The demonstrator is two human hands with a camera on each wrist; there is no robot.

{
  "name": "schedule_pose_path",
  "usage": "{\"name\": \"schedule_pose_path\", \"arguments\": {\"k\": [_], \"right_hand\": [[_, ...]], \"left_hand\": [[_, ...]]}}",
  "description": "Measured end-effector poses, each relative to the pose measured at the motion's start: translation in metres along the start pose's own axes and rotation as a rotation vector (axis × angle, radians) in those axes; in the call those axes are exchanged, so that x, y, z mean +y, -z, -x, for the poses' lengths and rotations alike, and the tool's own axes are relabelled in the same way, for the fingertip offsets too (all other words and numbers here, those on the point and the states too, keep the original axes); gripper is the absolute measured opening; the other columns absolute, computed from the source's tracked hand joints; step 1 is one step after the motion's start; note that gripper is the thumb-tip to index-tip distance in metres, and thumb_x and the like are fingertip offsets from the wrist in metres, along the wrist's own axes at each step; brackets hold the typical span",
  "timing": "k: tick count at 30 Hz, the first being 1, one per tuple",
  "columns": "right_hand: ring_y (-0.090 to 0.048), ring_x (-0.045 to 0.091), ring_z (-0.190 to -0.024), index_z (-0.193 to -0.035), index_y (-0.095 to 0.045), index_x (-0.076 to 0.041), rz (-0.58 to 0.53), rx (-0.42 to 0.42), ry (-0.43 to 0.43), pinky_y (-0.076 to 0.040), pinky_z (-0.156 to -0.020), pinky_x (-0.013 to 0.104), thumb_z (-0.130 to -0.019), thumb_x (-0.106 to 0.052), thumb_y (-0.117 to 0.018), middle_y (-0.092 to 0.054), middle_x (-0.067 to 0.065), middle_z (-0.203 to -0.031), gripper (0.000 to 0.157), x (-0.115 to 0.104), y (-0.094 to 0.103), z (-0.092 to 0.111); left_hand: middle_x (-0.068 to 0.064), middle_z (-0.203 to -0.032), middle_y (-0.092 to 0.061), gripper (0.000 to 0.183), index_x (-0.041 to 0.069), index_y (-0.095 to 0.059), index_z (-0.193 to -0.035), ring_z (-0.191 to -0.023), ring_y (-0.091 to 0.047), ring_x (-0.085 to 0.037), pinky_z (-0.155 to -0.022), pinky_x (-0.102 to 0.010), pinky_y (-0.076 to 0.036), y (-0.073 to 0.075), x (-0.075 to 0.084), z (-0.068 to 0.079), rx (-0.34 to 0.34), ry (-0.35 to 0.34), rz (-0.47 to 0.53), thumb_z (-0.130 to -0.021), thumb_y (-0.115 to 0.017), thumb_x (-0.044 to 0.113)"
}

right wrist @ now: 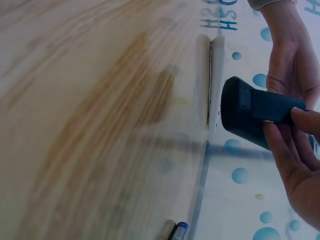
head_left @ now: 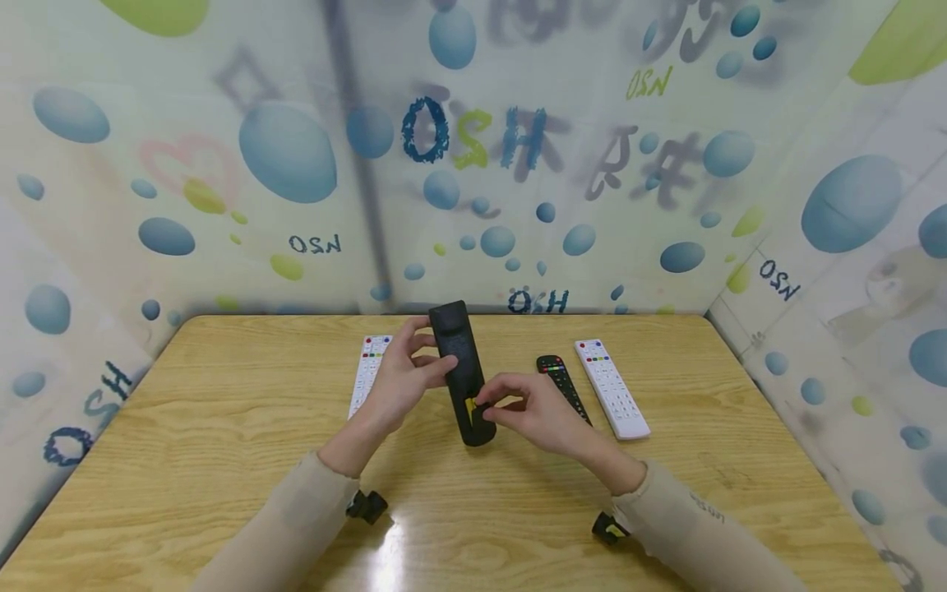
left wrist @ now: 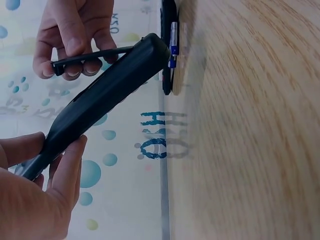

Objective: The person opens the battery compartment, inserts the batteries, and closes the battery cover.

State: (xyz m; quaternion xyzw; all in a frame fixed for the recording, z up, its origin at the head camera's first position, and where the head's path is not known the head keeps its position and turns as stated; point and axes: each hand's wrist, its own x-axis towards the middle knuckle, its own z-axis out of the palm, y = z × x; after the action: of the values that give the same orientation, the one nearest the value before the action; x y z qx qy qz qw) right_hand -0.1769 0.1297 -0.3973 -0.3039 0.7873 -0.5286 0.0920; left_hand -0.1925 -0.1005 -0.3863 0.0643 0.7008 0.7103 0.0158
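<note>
A black remote control [head_left: 460,362] is held up over the table, its back toward me, by my left hand [head_left: 399,378], thumb on the back and fingers behind. My right hand [head_left: 536,411] pinches the battery cover [left wrist: 95,54] near the remote's lower end. In the left wrist view the cover slants away from the remote, its other end still meeting the body. Something yellow [head_left: 470,406] shows in the opening beneath it; the fingers hide part of this spot. In the right wrist view the cover [right wrist: 272,106] lies along the remote's back.
On the wooden table [head_left: 222,427], a white remote [head_left: 367,370] lies behind my left hand. A smaller black remote [head_left: 564,386] and another white remote [head_left: 614,390] lie to the right. A blue-ended cylinder [right wrist: 178,231] lies on the tabletop. A patterned backdrop [head_left: 473,205] stands behind.
</note>
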Motion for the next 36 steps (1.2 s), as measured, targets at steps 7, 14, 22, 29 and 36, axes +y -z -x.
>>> {"name": "schedule_pose_path", "arguments": {"k": [7,14,22,29,36], "right_hand": [[-0.064,0.016,-0.093,-0.109,-0.075,-0.014,0.110,0.032,0.029,-0.059,-0.075,0.038,-0.096,-0.008,-0.073,-0.071,-0.004,-0.103,0.014,0.0004,0.0005,0.0006],[-0.062,0.015,-0.092,-0.110,-0.075,-0.017,0.172,0.068,0.063,-0.059,-0.076,0.035,-0.096,-0.008,-0.073,-0.069,-0.007,-0.105,0.017,0.0014,0.0001,-0.0013],[-0.061,0.017,-0.091,-0.110,-0.075,-0.013,0.219,0.097,0.108,-0.059,-0.076,0.034,-0.093,-0.005,-0.076,-0.065,-0.001,-0.104,0.019,0.0015,-0.0004,-0.0020],[-0.063,0.020,-0.095,-0.123,-0.064,-0.009,0.239,0.132,0.091,-0.060,-0.077,0.038,-0.092,-0.002,-0.077,-0.063,0.005,-0.111,0.035,0.0015,-0.0012,-0.0022],[-0.066,0.025,-0.104,-0.146,-0.047,-0.008,0.113,0.117,0.009,-0.060,-0.084,0.039,-0.093,-0.001,-0.075,-0.062,0.011,-0.120,0.060,0.0023,-0.0009,-0.0033]], "left_hand": [[-0.025,-0.124,-0.057,0.063,0.011,-0.044,-0.149,-0.095,-0.070,-0.032,-0.078,-0.042,-0.062,-0.0009,0.0008,0.0007,-0.015,-0.006,0.009,-0.095,-0.070,-0.005],[-0.024,-0.123,-0.059,0.063,0.010,-0.043,-0.149,-0.096,-0.071,-0.032,-0.078,-0.041,-0.062,-0.0021,0.0017,0.0003,-0.021,-0.012,0.001,-0.094,-0.071,-0.004],[-0.024,-0.123,-0.059,0.062,0.009,-0.043,-0.149,-0.097,-0.071,-0.033,-0.079,-0.042,-0.062,-0.0031,0.0024,0.0014,-0.029,-0.017,0.008,-0.095,-0.070,-0.004],[-0.024,-0.123,-0.059,0.063,0.009,-0.042,-0.150,-0.099,-0.071,-0.033,-0.080,-0.042,-0.061,-0.0037,0.0039,0.0019,-0.021,-0.014,0.008,-0.095,-0.070,-0.004],[-0.024,-0.123,-0.058,0.062,0.010,-0.042,-0.149,-0.100,-0.071,-0.034,-0.081,-0.043,-0.061,-0.0042,0.0062,0.0024,-0.024,-0.016,0.021,-0.095,-0.070,-0.005]]}}
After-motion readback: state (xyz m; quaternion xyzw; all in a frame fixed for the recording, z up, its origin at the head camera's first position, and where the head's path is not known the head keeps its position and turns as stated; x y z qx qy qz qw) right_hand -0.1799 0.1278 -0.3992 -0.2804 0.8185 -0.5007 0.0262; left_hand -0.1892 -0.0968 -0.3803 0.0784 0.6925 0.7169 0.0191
